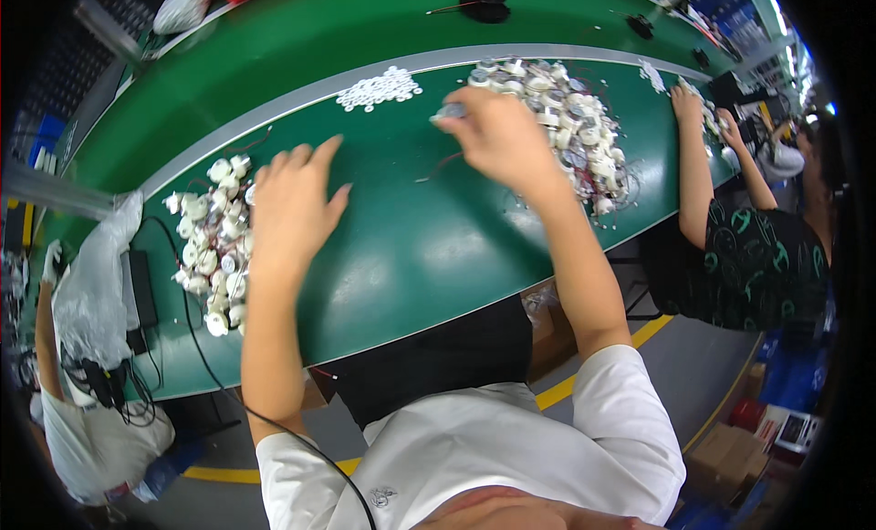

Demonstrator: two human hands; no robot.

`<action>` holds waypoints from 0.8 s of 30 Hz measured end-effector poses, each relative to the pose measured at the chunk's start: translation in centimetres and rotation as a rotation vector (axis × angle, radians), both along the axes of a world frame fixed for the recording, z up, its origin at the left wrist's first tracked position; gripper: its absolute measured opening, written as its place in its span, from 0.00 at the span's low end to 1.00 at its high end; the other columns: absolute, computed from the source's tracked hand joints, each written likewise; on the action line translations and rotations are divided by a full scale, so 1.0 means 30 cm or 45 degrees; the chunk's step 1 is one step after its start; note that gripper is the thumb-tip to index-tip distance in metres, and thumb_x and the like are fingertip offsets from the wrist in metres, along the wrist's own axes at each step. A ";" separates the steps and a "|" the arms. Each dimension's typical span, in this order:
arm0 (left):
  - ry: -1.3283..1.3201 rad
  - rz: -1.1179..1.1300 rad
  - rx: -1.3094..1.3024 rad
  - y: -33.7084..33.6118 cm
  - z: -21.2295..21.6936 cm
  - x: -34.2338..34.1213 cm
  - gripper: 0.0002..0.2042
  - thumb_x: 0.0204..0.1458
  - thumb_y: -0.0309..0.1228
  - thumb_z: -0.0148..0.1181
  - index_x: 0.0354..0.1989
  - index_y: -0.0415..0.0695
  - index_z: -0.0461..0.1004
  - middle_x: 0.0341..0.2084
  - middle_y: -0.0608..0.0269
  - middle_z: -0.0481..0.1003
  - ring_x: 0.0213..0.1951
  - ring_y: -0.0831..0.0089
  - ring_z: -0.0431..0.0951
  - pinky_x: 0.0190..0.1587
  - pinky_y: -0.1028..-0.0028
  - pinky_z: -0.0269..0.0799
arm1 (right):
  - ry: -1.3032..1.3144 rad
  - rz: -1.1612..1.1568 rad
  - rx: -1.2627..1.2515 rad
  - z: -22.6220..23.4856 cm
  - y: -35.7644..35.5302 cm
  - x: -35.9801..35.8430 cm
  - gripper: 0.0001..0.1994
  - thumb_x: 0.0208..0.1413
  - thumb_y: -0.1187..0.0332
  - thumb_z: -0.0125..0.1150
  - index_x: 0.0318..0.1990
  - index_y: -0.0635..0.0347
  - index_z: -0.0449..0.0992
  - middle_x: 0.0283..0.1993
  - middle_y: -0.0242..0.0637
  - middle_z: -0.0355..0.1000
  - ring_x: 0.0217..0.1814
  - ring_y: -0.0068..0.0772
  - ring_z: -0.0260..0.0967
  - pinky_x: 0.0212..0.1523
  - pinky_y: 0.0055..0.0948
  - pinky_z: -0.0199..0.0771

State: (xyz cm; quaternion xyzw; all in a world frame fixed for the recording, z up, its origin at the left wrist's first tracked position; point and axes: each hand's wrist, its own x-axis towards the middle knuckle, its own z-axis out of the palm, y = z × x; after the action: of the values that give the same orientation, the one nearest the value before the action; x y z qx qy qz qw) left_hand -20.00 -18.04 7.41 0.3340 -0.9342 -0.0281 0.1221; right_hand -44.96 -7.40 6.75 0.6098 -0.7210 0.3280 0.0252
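Left hand (pixel 294 201) spread flat beside the white parts (pixel 212 242) — right hand (pixel 497 133) pinching a small grey part (pixel 449 112).

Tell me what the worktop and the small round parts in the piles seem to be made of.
Worktop: looks like a smooth green mat, probably rubber or vinyl, with soft sheen. Round parts: apparently white plastic with glinting, likely metal faces; the right pile trails thin wires. Too small to be sure.

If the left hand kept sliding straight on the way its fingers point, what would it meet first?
Probably bare green belt first; the left hand points up and slightly right, its fingers spread. Further along that line lies the small heap of white discs by the grey strip, though depth is uncertain.
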 end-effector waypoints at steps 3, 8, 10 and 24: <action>-0.121 0.054 0.232 -0.011 0.070 0.095 0.32 0.42 0.29 0.75 0.59 0.46 0.73 0.44 0.53 0.77 0.49 0.52 0.77 0.54 0.56 0.73 | -0.060 -0.424 0.101 0.175 0.200 -0.129 0.14 0.56 0.62 0.70 0.44 0.63 0.82 0.32 0.47 0.80 0.37 0.50 0.80 0.38 0.43 0.78; -0.220 0.168 0.511 -0.004 0.087 0.077 0.27 0.35 0.20 0.77 0.48 0.40 0.74 0.40 0.49 0.79 0.44 0.51 0.80 0.50 0.58 0.75 | 0.103 -0.606 0.522 0.169 0.427 -0.357 0.14 0.54 0.61 0.71 0.43 0.60 0.83 0.30 0.46 0.80 0.33 0.49 0.80 0.38 0.42 0.78; -0.234 0.189 0.552 -0.003 0.094 0.066 0.27 0.35 0.20 0.76 0.48 0.39 0.74 0.40 0.49 0.79 0.45 0.51 0.80 0.49 0.58 0.75 | 0.018 -0.553 0.536 0.133 0.432 -0.372 0.14 0.54 0.63 0.71 0.44 0.61 0.83 0.31 0.48 0.80 0.34 0.50 0.80 0.39 0.41 0.78; 0.312 -0.410 0.976 -0.070 0.095 0.044 0.17 0.44 0.23 0.71 0.44 0.41 0.74 0.34 0.64 0.79 0.38 0.73 0.78 0.40 0.72 0.71 | -0.231 -0.417 -0.504 0.166 0.304 -0.288 0.11 0.59 0.65 0.71 0.41 0.64 0.83 0.28 0.29 0.77 0.28 0.14 0.67 0.29 0.20 0.67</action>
State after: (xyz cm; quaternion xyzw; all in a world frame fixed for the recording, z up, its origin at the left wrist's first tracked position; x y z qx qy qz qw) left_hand -18.67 -20.14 10.26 0.1992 -0.8751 -0.4311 0.0932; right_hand -53.60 1.72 11.72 0.4365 -0.7313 0.5073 0.1318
